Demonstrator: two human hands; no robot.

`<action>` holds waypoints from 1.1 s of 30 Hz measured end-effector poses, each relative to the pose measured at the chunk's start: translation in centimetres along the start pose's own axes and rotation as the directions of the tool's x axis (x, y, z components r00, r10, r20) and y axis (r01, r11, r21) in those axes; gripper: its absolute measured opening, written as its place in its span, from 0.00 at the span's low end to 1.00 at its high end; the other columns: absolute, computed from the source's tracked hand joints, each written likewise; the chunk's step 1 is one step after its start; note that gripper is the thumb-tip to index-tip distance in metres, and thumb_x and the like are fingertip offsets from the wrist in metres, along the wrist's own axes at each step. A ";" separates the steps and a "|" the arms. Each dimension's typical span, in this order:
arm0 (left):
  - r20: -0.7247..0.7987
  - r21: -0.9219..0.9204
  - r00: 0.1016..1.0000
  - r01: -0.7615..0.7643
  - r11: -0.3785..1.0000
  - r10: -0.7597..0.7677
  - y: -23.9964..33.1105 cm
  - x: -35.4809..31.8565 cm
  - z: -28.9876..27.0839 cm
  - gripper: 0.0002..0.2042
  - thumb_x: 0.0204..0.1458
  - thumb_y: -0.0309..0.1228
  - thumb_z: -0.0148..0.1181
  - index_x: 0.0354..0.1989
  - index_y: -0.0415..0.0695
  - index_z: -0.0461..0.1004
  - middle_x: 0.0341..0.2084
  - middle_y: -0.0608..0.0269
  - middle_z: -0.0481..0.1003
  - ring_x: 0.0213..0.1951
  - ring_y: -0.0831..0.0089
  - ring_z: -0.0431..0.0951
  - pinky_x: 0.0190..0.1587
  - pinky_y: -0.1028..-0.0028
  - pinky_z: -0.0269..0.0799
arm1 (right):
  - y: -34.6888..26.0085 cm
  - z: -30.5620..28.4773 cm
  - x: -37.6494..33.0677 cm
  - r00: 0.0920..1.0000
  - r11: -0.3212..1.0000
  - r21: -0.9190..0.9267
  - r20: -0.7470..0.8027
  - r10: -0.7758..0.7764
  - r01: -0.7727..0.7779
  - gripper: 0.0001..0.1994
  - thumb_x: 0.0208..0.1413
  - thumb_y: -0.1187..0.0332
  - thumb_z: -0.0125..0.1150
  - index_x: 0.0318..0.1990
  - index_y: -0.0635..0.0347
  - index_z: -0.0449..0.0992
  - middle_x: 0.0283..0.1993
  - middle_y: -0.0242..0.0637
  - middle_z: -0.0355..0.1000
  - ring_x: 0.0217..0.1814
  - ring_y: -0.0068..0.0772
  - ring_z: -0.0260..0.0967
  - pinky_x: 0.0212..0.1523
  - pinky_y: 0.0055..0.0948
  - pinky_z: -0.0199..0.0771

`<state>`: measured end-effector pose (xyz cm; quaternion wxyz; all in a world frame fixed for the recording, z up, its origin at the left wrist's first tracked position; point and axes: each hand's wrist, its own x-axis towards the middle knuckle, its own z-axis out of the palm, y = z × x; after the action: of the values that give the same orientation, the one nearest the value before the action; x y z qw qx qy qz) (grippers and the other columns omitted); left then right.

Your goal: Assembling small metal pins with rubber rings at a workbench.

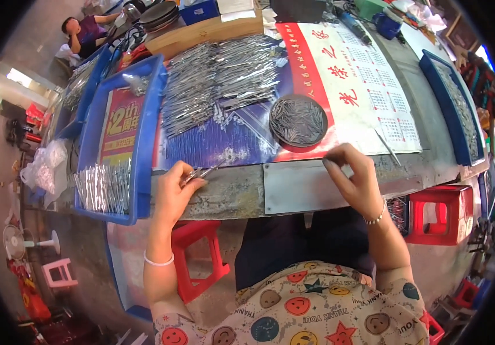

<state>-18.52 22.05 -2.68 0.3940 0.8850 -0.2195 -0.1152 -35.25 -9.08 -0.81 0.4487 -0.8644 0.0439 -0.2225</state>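
My left hand is closed near the table's front edge, gripping a slender shiny metal tool whose narrow tip points right; its exact kind is unclear. To the right, my right hand hovers over a grey metal plate. Its thumb and fingers are drawn together, and anything between them is too small to make out. Beyond the hands stands a round dark dish filled with small, thin metal pieces. Long rows of slim metal tools lie behind, beside a few loose small parts.
At the left, a blue tray holds a row of slim metal tools. A red-and-white calendar sheet covers the table, with a thin rod on its edge. Another blue tray stands right. Far left, a person sits.
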 end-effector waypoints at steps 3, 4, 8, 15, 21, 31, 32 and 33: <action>-0.030 0.036 0.990 -0.134 0.990 0.135 0.3 0.0 0.2 0.12 0.41 0.23 0.69 0.27 0.37 0.68 0.17 0.60 0.67 0.21 0.78 0.65 0.25 0.76 0.63 | -0.1 -0.6 3.8 0.994 0.989 -0.141 0.100 -0.034 0.048 0.07 0.50 0.75 0.59 0.37 0.65 0.70 0.33 0.45 0.71 0.32 0.41 0.73 0.33 0.36 0.71; -0.028 0.032 0.989 -0.144 0.989 0.145 0.5 0.1 0.3 0.12 0.41 0.23 0.69 0.27 0.37 0.68 0.17 0.60 0.67 0.21 0.78 0.65 0.25 0.76 0.63 | 0.5 -0.6 4.9 0.995 0.988 -0.149 0.092 -0.034 0.047 0.07 0.50 0.75 0.59 0.37 0.65 0.70 0.33 0.45 0.71 0.32 0.41 0.73 0.33 0.36 0.71; -0.011 0.066 0.969 -0.247 0.967 0.248 0.0 0.2 0.5 0.10 0.41 0.23 0.69 0.28 0.37 0.71 0.22 0.58 0.71 0.22 0.71 0.70 0.27 0.72 0.66 | 3.8 0.7 8.4 0.971 0.878 -0.433 0.209 -0.119 0.201 0.05 0.50 0.74 0.55 0.34 0.64 0.70 0.34 0.45 0.69 0.34 0.44 0.71 0.35 0.36 0.71; -0.104 0.128 0.935 -0.326 0.937 0.339 1.5 -1.1 0.1 0.09 0.43 0.21 0.66 0.30 0.37 0.72 0.24 0.59 0.72 0.23 0.70 0.71 0.27 0.73 0.65 | 5.0 2.7 10.5 0.954 0.689 -0.681 0.294 -0.052 0.247 0.04 0.46 0.76 0.53 0.31 0.63 0.72 0.34 0.46 0.72 0.38 0.46 0.72 0.40 0.40 0.72; -0.193 -0.121 0.946 -0.285 0.951 0.259 3.6 -5.9 0.8 0.08 0.44 0.19 0.65 0.30 0.38 0.72 0.25 0.61 0.72 0.25 0.75 0.71 0.29 0.77 0.65 | 5.3 2.1 10.1 0.971 0.766 -0.615 0.235 -0.046 0.185 0.04 0.47 0.76 0.52 0.31 0.64 0.71 0.32 0.46 0.72 0.36 0.49 0.72 0.38 0.42 0.72; 0.185 -0.805 0.975 0.081 0.588 0.120 6.2 -12.1 9.3 0.08 0.49 0.19 0.63 0.37 0.36 0.74 0.27 0.69 0.71 0.25 0.88 0.65 0.27 0.86 0.58 | 1.6 -0.3 5.7 0.903 0.804 0.438 0.338 0.266 -0.401 0.07 0.54 0.76 0.58 0.39 0.66 0.73 0.32 0.28 0.71 0.33 0.16 0.67 0.33 0.19 0.68; 0.190 -0.805 0.976 0.096 0.586 0.101 6.5 -12.2 9.7 0.08 0.49 0.19 0.63 0.37 0.36 0.74 0.27 0.69 0.71 0.25 0.88 0.65 0.27 0.86 0.58 | 1.0 -0.3 4.5 0.875 0.695 0.543 0.386 0.291 -0.471 0.09 0.54 0.75 0.59 0.42 0.66 0.74 0.33 0.30 0.72 0.34 0.17 0.68 0.35 0.19 0.70; 0.240 -0.796 0.967 0.144 0.588 0.088 7.0 -12.1 10.1 0.07 0.50 0.20 0.63 0.37 0.35 0.74 0.27 0.70 0.70 0.25 0.88 0.63 0.26 0.86 0.57 | 0.4 -0.6 3.2 0.867 0.626 0.606 0.411 0.282 -0.491 0.10 0.54 0.75 0.60 0.44 0.66 0.74 0.34 0.30 0.72 0.34 0.17 0.69 0.36 0.19 0.71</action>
<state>-35.01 17.22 -3.77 0.7190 0.5905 -0.1777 -0.3205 -32.61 -10.61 0.24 0.7775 -0.6236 0.0808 0.0034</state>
